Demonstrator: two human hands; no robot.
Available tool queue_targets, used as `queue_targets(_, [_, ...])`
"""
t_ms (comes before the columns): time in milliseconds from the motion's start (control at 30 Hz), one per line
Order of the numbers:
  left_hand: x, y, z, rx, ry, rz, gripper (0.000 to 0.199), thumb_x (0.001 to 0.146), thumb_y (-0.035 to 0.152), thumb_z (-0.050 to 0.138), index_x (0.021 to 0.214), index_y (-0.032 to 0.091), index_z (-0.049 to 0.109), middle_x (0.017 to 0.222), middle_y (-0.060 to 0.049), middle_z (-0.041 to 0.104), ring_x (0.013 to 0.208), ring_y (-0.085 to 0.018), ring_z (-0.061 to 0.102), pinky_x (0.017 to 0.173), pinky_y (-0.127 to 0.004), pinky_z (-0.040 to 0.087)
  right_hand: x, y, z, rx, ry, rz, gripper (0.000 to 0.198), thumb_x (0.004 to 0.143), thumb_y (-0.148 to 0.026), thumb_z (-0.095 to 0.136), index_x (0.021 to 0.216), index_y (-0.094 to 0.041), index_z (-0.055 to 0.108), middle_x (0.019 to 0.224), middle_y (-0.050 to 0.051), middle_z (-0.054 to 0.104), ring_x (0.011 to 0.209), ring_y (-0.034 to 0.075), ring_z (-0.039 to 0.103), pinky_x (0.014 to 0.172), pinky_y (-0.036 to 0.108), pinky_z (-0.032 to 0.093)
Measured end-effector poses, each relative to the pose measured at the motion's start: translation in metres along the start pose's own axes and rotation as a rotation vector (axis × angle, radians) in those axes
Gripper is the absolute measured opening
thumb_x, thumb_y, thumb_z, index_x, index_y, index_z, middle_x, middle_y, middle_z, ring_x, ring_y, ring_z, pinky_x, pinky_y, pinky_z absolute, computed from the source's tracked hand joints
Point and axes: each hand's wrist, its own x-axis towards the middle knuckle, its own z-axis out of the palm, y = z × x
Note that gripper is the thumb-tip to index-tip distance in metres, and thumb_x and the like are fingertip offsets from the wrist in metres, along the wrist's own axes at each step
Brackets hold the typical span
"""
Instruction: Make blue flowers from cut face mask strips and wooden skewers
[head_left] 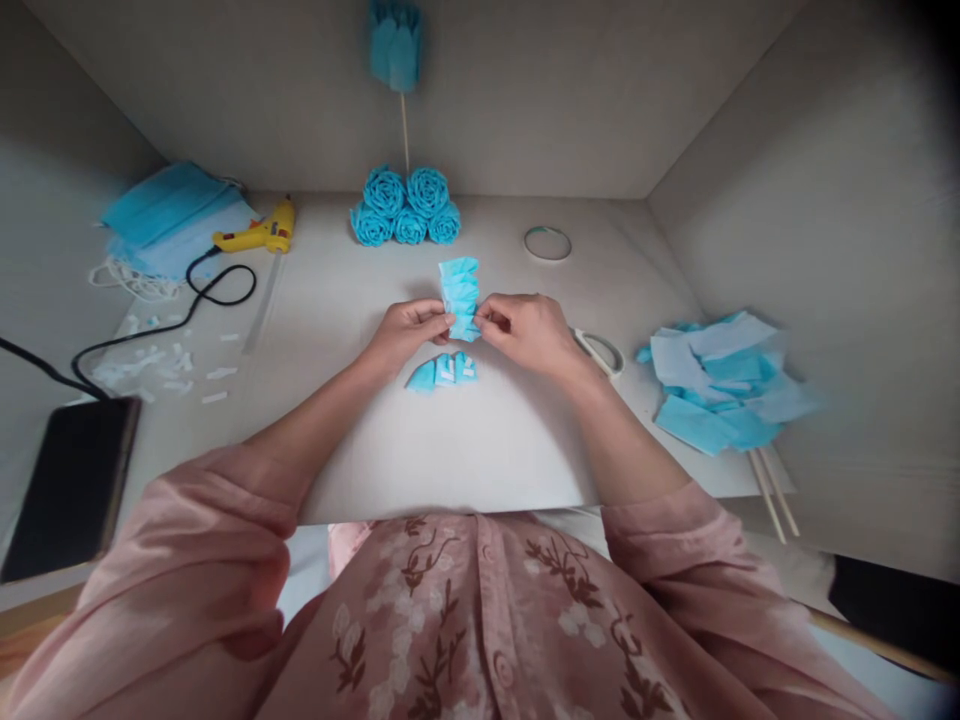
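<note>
A pleated strip of light-blue mask fabric (460,285) is held up between my two hands over the middle of the table. My left hand (409,330) pinches its lower left edge, thumb in front. On the other side, my right hand (525,325) has its fingertips closed on the lower right edge. Just below the strip lie several small blue fabric pieces (424,376) with white bits on them. White-handled scissors (600,352) rest beside my right wrist, their blades hidden behind the hand.
Several rolled blue fabric roses (410,224) are stacked at the back, near a blue flower on a stick (396,50). Left are blue masks (172,210), a yellow glue gun (259,232), white scraps (176,365) and a phone (71,485). Right are a tape ring (547,257), fabric pieces (720,375) and sticks (772,495).
</note>
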Motion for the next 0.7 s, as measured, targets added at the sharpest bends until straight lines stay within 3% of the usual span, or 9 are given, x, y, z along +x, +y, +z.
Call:
queue_targets(167, [0.002,-0.004,-0.001,-0.013,0.042,0.016,0.027,0.070,0.040,0.080,0.070,0.015,0.069,0.065,-0.001,0.066,0.064,-0.011,0.059,0.069,-0.026,0.050,0.001,0.006,0.002,0.236,0.027,0.004,0.018,0.089,-0.029,0.059,0.084,-0.020,0.074,0.074,0.001,0.071,0.066,0.014,0.058,0.067,0.028,0.038])
queue_targets(367, [0.005,-0.011,-0.004,-0.103,0.068,0.018,0.025,0.074,0.039,0.078,0.075,0.016,0.070,0.068,-0.001,0.067,0.065,-0.011,0.061,0.067,-0.025,0.048,0.007,0.017,0.013,0.659,0.266,0.104,0.031,0.091,-0.049,0.060,0.094,-0.021,0.072,0.097,0.004,0.075,0.091,0.019,0.066,0.083,0.032,0.048])
queue_targets(467, [0.003,-0.011,-0.003,-0.123,0.058,0.031,0.025,0.075,0.039,0.079,0.077,0.016,0.071,0.069,-0.001,0.068,0.065,-0.011,0.061,0.067,-0.025,0.048,0.008,0.015,0.019,0.811,0.144,0.167,0.048,0.083,-0.064,0.068,0.104,-0.021,0.072,0.107,0.007,0.075,0.101,0.022,0.066,0.091,0.035,0.049])
queue_targets(533, [0.002,-0.010,-0.001,-0.124,0.048,0.036,0.026,0.075,0.041,0.079,0.076,0.016,0.071,0.069,-0.001,0.068,0.064,-0.011,0.061,0.067,-0.025,0.047,0.008,0.011,0.022,0.912,0.036,0.170,0.052,0.079,-0.068,0.070,0.100,-0.020,0.072,0.102,0.006,0.074,0.098,0.022,0.066,0.091,0.035,0.049])
queue_targets(700, [0.000,-0.006,0.004,-0.092,0.050,0.031,0.029,0.071,0.043,0.081,0.074,0.017,0.071,0.067,0.000,0.067,0.064,-0.011,0.058,0.066,-0.025,0.046,0.006,0.004,0.024,0.991,-0.034,0.156,0.045,0.073,-0.061,0.080,0.082,-0.019,0.066,0.082,0.001,0.066,0.080,0.016,0.058,0.079,0.030,0.046])
